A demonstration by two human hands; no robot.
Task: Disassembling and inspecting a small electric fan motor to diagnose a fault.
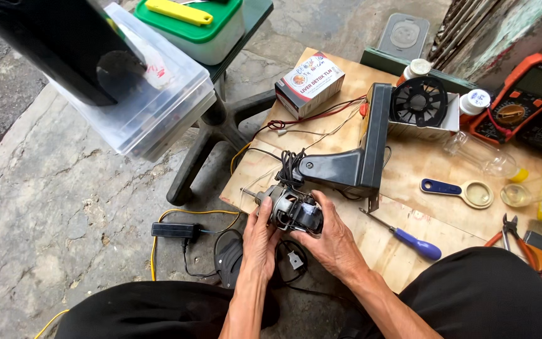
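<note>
Both hands grasp a small electric motor (293,210) at the near edge of the plywood counter (403,169): the left hand (260,242) clasps its shaft end, the right hand (334,242) wraps its dark rear end. Just beyond the grip, a bundle of black wires (288,164) runs up to a black plastic housing (352,157). Right of the grip lies a blue-handled screwdriver (409,238); farther out, a magnifying glass (465,191) and pliers (512,232).

Both hands, left hand (260,242) and right hand (332,242), grip a small motor (293,210).
</note>
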